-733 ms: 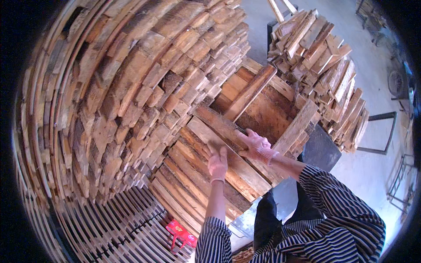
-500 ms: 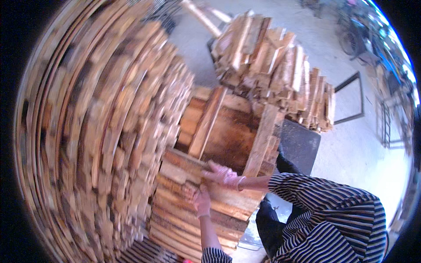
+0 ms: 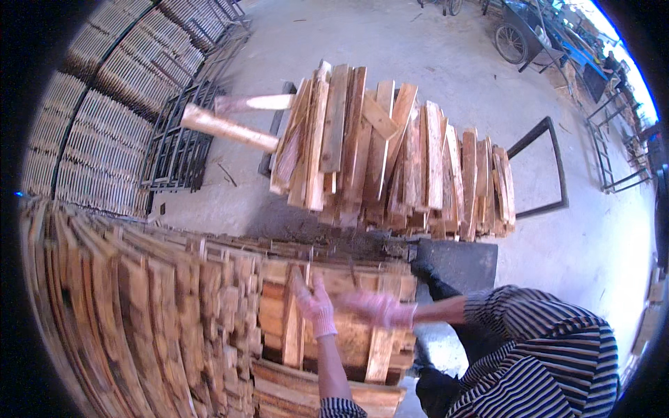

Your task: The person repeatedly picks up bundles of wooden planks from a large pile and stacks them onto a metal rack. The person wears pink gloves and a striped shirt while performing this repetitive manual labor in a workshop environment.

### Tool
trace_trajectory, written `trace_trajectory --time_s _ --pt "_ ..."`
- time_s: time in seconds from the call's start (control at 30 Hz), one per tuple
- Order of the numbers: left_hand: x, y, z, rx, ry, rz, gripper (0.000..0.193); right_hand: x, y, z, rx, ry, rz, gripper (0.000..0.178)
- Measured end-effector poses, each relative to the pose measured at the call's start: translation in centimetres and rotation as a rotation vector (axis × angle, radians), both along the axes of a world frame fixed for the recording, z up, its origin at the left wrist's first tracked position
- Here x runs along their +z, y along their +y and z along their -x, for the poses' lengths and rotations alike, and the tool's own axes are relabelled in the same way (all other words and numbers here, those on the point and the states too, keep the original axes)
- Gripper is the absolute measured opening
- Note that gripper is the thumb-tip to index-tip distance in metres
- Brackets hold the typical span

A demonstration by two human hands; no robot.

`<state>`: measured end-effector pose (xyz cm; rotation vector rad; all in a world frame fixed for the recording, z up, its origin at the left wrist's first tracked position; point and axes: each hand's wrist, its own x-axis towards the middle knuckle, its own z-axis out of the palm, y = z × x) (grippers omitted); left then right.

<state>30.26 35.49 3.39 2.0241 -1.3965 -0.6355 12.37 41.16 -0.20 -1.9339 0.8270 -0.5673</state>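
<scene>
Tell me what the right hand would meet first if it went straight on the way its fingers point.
Most likely the left hand: the right hand points leftward, toward it. Depth is unclear, so it might pass above or below.

We've 2 rough brn planks (image 3: pixel 379 352) lying approx. parallel, w/ a gap btwn, nr ends by our row of stacked bds (image 3: pixel 320 391).

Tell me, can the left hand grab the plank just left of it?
Probably yes: the left hand looks open and near the plank, and nothing visible blocks the way, though one view can't show the exact gap.
</scene>
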Motion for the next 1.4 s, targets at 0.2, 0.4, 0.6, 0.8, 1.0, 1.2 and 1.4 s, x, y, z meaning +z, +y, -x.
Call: trace_trajectory --time_s 0.2,0.4,0.6,0.8,1.0,1.2,1.4 --pt "-5.1 -20.9 8.0 -0.289 -0.088 0.175 0.078 0.0 -29.6 19.7 -0.94 0.536 0.195 0.072" --pt "-9.9 -32.4 10.9 -0.17 -0.385 -0.122 0.085 -2.2 -41.3 23.4 -0.95 0.733 -0.143 0.078" --pt "-6.2 -33.7 13.2 -0.027 -0.42 -0.259 0.093 -0.6 -44.5 25.4 -0.915 0.298 -0.81 0.094" --pt "-6.3 -35.3 10.8 -0.232 -0.13 -0.286 0.079 5.3 -40.7 30.2 -0.689 0.086 -0.608 0.05" --pt "-11.4 -38.0 8.2 -0.138 -0.206 -0.575 0.103 8.7 -21.8 30.1 -0.688 -0.809 -1.267 0.054" --pt "-7.3 -35.7 10.3 -0.205 -0.429 -0.313 0.1 4.1 -23.7 24.4 -0.681 -1.403 -1.389 0.056" --pt "-3.0 -28.9 12.2 -0.303 -0.207 -0.385 0.099 9.7 -21.3 22.8 -0.616 -0.194 -0.713 0.115"
